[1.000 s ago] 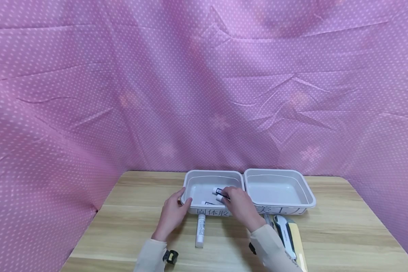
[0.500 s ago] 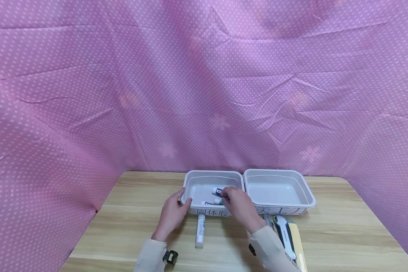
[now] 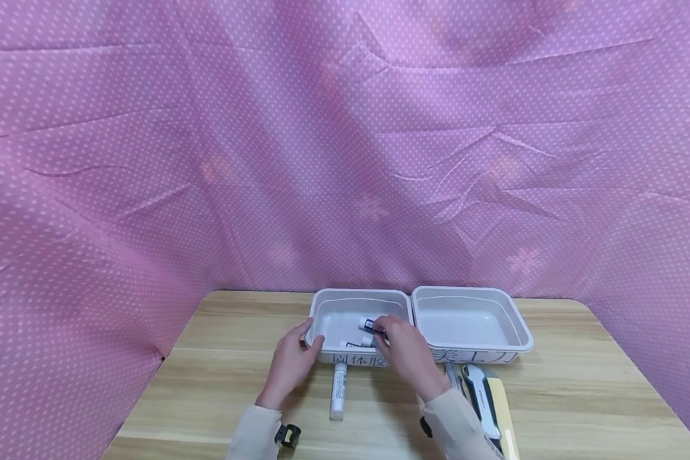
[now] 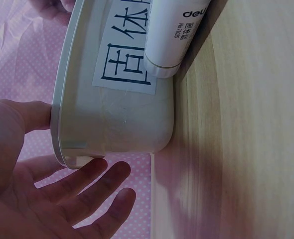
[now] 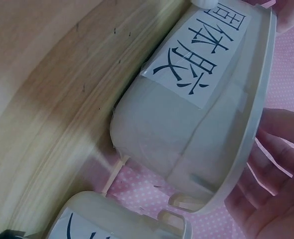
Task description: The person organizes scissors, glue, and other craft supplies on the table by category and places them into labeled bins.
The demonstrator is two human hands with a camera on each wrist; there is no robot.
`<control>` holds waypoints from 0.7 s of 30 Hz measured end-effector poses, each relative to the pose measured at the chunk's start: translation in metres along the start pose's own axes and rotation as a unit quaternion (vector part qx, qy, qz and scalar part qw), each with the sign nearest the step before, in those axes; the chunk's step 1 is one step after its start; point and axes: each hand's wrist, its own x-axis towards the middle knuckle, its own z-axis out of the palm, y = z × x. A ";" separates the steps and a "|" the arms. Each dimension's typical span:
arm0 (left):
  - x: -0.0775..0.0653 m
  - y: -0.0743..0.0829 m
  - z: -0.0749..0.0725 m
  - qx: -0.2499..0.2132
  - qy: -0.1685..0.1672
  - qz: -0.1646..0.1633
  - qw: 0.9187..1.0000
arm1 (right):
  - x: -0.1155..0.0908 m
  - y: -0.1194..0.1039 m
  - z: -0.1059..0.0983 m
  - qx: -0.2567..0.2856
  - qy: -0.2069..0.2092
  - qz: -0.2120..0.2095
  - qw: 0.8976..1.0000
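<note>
My left hand (image 3: 292, 363) holds the left end of a white plastic tray (image 3: 359, 294), thumb at the front rim and fingers spread along the outer side. Over the right part of this tray hangs my right hand (image 3: 407, 351), thumb and fingers apart above several glue sticks. One glue stick (image 3: 366, 324) with a dark label lies partly under its fingertips. Another glue stick (image 3: 368, 342) lies near the front wall, below the thumb. In the right wrist view the fingertips are hidden behind the tray's rim. A further white glue stick (image 3: 338, 391) lies on the table before the tray.
A second white tray (image 3: 466, 291) stands close to the right of the first. Utility knives, one with a grey-white handle (image 3: 483, 402) and one yellow (image 3: 503, 415), lie before it, partly behind the right forearm. A pink dotted cloth (image 3: 345, 160) hangs behind the table.
The glue stick in my right hand has dropped lower into the tray, and the thumb has parted from it. My left hand stays at the tray's end.
</note>
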 end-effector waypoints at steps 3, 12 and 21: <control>0.000 -0.001 0.000 0.000 0.000 0.001 1.000 | -0.002 -0.001 0.000 -0.002 -0.004 0.011 1.000; 0.000 -0.002 0.001 -0.004 -0.003 0.005 1.000 | -0.012 -0.007 -0.002 -0.002 0.019 0.022 1.000; -0.001 -0.001 0.001 -0.002 0.002 0.005 1.000 | -0.022 -0.016 -0.006 -0.004 0.039 0.014 0.999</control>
